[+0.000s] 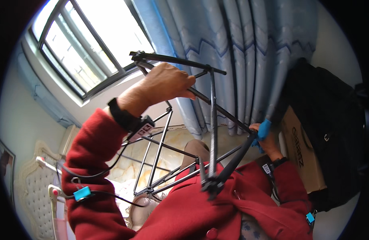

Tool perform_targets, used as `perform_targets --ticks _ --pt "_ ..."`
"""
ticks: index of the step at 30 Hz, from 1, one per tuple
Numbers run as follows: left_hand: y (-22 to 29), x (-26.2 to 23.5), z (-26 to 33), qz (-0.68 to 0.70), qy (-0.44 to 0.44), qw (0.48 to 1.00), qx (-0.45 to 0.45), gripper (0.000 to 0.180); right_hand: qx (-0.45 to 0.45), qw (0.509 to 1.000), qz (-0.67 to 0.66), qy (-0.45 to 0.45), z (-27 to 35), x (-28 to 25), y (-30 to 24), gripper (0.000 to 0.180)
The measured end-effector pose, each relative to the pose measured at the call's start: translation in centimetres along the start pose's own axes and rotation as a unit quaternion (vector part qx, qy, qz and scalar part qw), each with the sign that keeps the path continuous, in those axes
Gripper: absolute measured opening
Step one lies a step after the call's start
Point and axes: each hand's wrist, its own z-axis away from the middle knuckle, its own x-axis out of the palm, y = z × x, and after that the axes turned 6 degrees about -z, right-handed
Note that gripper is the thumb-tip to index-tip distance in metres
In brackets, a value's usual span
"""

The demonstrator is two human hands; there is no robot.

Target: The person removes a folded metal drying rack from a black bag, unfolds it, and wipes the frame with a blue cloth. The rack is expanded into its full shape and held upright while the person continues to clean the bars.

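Observation:
A dark metal folding frame (213,120) of crossed tubes and black joints is held up, spread out, before my red coat. My left hand (166,82) is raised, its fingers closed round a tube near the upper corner. Lower on the right, my right hand (269,145) closes on a bright blue cloth (264,129) at another corner of the frame. The cloth lies against the tube end there; some of those fingers are hidden behind it. The frame's lower joint (212,186) hangs close to my body.
A window (90,44) is at the upper left, beside a blue curtain (236,48). On the right stand a cardboard box (298,152) and a large black fabric item (328,120). A tufted headboard (38,192) is at the left, above marble-patterned floor (130,166) further in. Cables run along my sleeves.

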Motion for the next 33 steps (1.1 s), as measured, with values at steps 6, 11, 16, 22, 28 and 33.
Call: perform_targets --ticks 6,11,16,22,28,33 --pt "1.9 3.1 -4.6 0.002 0.037 0.999 -0.001 0.040 0.285 0.925 -0.192 0.161 3.5 -0.7 -1.5 0.043" --pt "1.8 4.5 -5.5 0.021 0.002 0.999 -0.032 0.041 0.054 0.904 -0.414 0.098 -0.3 -1.0 -12.1 0.063" --pt "1.5 5.6 -5.3 0.030 0.064 0.997 -0.015 0.043 -0.231 0.965 -0.119 -0.026 -2.8 1.9 -12.1 0.041" --pt "1.1 6.9 -5.0 0.038 0.048 0.998 -0.016 0.045 0.399 0.903 0.073 0.142 -0.2 -1.3 -3.5 0.031" --pt "1.1 7.0 -5.6 0.043 0.061 0.997 -0.020 0.043 0.146 0.955 -0.206 0.157 -6.4 -3.0 -9.8 0.030" --pt "1.2 6.2 -5.6 0.056 0.055 0.997 -0.001 0.041 0.011 0.999 0.001 -0.043 -9.2 2.1 -11.2 0.049"
